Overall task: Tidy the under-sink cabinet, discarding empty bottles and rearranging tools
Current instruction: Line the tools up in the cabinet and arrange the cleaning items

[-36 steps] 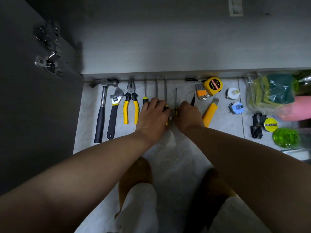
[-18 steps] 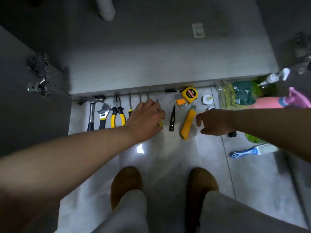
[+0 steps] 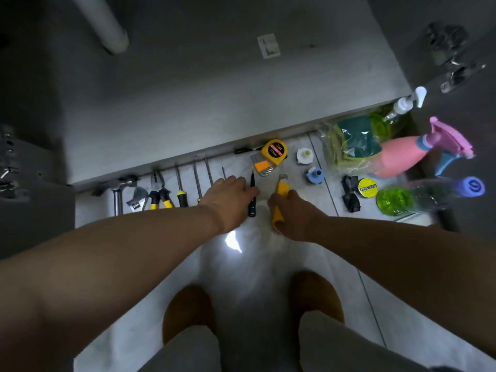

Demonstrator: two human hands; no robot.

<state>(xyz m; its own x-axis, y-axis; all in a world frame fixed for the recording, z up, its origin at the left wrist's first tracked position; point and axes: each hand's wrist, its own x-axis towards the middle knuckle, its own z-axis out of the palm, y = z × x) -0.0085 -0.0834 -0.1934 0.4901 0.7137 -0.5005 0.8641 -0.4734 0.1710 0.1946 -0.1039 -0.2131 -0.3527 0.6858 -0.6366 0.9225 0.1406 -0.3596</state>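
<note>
Yellow tape measure (image 3: 273, 152) marked "2m", right hand (image 3: 298, 213) gripping utility knife (image 3: 277, 218) — left hand (image 3: 228, 200) flat

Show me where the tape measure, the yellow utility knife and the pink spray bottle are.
tape measure (image 3: 273, 152): head view, on its yellow face.
yellow utility knife (image 3: 277, 216): head view, on its handle.
pink spray bottle (image 3: 400, 155): head view, on its body.

2 tools lie parallel, just apart: a yellow utility knife (image 3: 278, 210) and a slim black screwdriver (image 3: 251, 206) (tips pointing away).
</note>
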